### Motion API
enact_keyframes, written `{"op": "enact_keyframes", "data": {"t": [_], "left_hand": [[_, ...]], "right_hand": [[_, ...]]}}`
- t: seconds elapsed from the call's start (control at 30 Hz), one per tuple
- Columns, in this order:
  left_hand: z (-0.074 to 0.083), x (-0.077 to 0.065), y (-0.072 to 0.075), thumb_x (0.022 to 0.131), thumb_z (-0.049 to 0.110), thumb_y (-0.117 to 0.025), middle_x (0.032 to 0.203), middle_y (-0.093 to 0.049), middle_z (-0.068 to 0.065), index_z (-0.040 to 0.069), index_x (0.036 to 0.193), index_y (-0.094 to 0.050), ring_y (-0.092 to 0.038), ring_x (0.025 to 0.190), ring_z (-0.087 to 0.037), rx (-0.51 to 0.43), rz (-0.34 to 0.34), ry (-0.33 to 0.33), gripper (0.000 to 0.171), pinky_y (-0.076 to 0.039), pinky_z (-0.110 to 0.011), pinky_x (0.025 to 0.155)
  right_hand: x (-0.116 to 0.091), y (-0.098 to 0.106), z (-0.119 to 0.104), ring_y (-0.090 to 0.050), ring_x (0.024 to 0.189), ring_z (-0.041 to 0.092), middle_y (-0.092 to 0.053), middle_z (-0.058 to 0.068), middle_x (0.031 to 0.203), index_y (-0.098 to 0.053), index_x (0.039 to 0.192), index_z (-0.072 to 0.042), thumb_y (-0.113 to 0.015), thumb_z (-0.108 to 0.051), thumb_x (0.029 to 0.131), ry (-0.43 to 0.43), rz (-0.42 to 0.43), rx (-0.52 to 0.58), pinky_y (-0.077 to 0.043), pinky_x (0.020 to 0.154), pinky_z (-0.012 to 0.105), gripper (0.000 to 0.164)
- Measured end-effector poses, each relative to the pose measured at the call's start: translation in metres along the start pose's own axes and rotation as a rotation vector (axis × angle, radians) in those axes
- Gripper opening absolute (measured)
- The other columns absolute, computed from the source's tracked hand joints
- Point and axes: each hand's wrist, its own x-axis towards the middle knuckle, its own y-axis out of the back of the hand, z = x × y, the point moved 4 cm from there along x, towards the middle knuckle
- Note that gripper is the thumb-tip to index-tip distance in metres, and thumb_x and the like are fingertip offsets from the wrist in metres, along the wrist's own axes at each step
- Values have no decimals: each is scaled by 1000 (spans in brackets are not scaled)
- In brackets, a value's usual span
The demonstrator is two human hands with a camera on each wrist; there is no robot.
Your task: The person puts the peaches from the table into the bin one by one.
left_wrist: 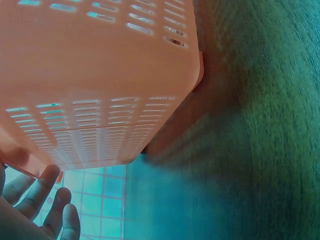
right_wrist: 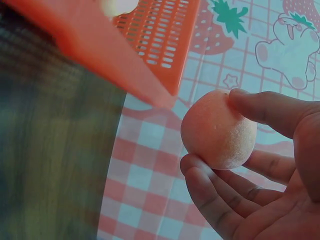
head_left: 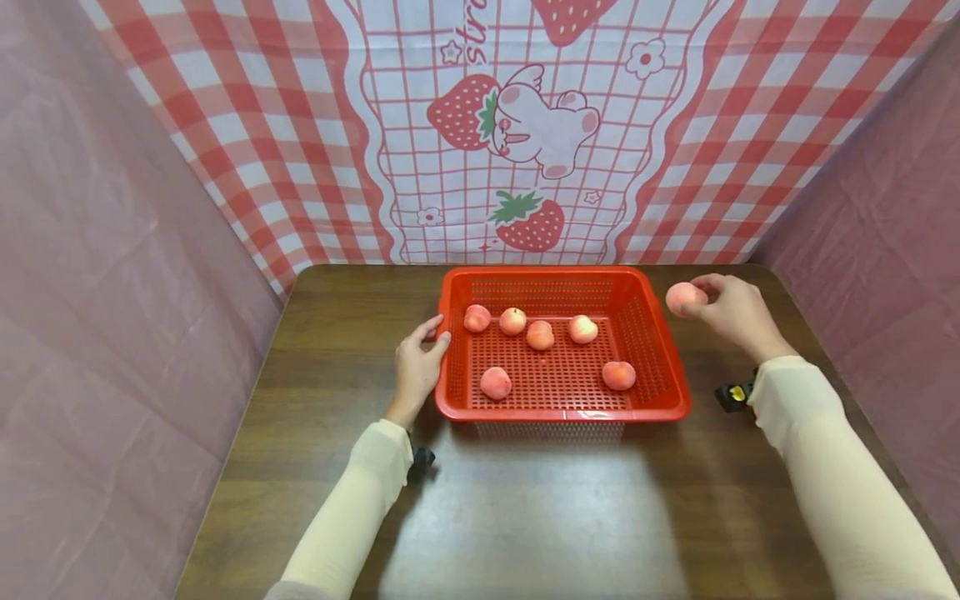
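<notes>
A red plastic basket (head_left: 562, 414) stands on the wooden table with several peaches lying apart on its floor, among them a peach (head_left: 496, 383) at the front left and another peach (head_left: 618, 375) at the front right. At the basket's left rim is my left hand (head_left: 417, 367), touching it with loosely extended fingers (left_wrist: 37, 192); where the thumb meets the rim is hidden in the left wrist view. Just outside the right rim, my right hand (head_left: 731, 312) pinches a pink peach (right_wrist: 217, 130) between thumb and fingers, raised off the table.
The wooden table (head_left: 322, 467) carries the basket near its back edge. Behind it hangs a checked cloth (head_left: 300, 167) with strawberry prints. Pink cloths close in the left side (head_left: 97, 292) and the right side (head_left: 885, 208).
</notes>
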Motion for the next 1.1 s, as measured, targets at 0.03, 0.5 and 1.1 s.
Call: {"op": "enact_keyframes", "data": {"t": [0.03,0.5,1.1], "left_hand": [[0,0,0,90,16,-68,104,-72,-17,10,122,-69,-73,87,-32,2,-1,1,33,-58,-43,82],[-1,0,0,90,16,-68,106,-73,-15,10,122,-69,-73,86,-32,3,1,1,33,-58,-43,81],[-1,0,-1,90,15,-68,104,-73,-15,9,122,-69,-72,86,-31,-5,6,-11,33,-58,-42,80]], "right_hand": [[1,-1,-2,-56,102,46,-59,36,118,-53,127,12,-65,-26,91,0,-2,3,-47,87,61,53],[12,-9,-25,-58,104,42,-61,32,119,-54,129,7,-67,-30,91,27,-51,31,-47,89,59,55],[25,-32,-54,-59,100,38,-62,28,119,-56,128,6,-69,-22,89,119,-88,20,-47,88,54,50]]}}
